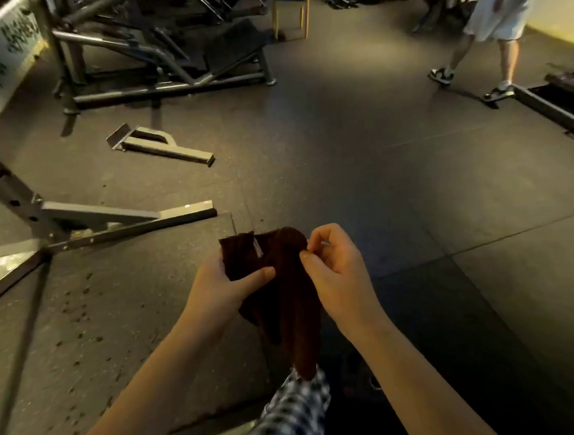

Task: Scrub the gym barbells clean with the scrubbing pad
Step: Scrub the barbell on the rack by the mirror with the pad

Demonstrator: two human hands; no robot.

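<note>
While it hangs above the rubber floor, dark brown cloth pinched by left hand and right hand.

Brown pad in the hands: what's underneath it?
Checkered fabric shows below the pad, over dark floor. The left hand has fingers behind the pad, covered; only its thumb shows.

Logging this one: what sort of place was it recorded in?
Most likely a gym: a dark rubber floor, a steel rack frame at left and a weight machine at the back. The left hand and right hand hold a dark brown cloth.
</note>
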